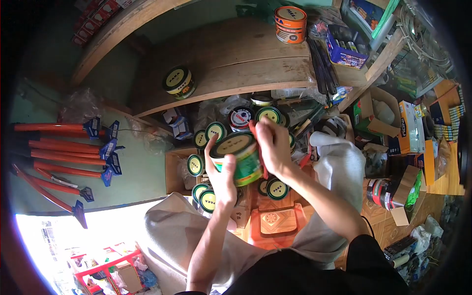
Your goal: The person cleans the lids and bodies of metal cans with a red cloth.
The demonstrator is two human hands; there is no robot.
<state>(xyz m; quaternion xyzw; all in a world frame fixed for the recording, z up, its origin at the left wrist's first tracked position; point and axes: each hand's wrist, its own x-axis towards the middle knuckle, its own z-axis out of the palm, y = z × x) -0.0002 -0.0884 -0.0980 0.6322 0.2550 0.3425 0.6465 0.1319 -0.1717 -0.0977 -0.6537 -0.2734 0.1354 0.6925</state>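
A green can with a dark lid (241, 164) is held up in front of me, tilted. My left hand (222, 174) grips its left side, thumb across the front. A red cloth (264, 164) is in my right hand (273, 147), whose fingers are closed on it against the can's right side. Behind and below the can stand several similar cans with pale yellow lids, among them one at the left (195, 165) and one at lower right (277, 189). A can with a red and white lid (240, 118) sits just behind.
A wooden shelf (236, 64) above holds a dark-lidded can (179, 82) and an orange can (290, 24). Orange-handled tools (69, 153) hang at the left. An orange stool (275, 223) stands below. Open boxes (378, 115) crowd the right side.
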